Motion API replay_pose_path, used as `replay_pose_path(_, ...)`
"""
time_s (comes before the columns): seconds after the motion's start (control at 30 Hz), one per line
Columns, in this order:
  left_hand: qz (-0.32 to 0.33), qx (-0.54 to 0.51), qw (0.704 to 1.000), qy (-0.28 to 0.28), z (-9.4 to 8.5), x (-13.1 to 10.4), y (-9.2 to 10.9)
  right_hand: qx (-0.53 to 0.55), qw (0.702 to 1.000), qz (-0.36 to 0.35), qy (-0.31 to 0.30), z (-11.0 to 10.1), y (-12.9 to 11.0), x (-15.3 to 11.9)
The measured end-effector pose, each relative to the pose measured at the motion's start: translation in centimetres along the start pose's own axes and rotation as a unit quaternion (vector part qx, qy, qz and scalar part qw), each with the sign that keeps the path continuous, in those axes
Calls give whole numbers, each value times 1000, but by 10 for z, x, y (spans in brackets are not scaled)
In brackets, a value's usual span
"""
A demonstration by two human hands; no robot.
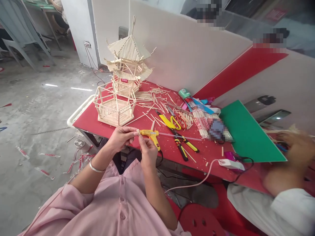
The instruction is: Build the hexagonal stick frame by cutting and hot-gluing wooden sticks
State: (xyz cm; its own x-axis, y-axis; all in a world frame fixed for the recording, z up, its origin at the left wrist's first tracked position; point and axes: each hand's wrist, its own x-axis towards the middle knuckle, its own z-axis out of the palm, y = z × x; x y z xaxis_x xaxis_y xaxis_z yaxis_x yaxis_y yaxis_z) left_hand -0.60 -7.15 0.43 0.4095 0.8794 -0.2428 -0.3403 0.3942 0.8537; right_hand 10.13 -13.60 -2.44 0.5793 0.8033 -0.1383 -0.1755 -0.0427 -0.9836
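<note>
My left hand [123, 136] is closed in a pinch near the table's front edge. Its fingertips meet those of my right hand [148, 150], also pinched, at the nozzle end of a yellow glue gun [150, 133]. A tiny pale piece seems to sit between the fingertips, too small to name. The glue gun, a clear glue stick [180, 135] protruding from its back, lies just behind my right hand; whether I touch it, I cannot tell. Beyond my left hand stands an open hexagonal stick frame [115, 105] with a slatted floor. Behind it rises a tiered stick pagoda [129, 52].
Loose sticks [157, 98] litter the red table [147, 153]. Yellow-black pliers [182, 144], scissors [175, 122] and bagged sticks [199, 119] lie to the right. A green board [248, 137] and a power strip [231, 164] lie farther right, near another person's blurred arm [285, 170].
</note>
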Motion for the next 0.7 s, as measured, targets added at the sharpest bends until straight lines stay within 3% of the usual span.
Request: replay_pose_path(0.7, 45, 68, 996, 43, -5, -7, 1, -27, 999, 9, 15, 3, 9, -2)
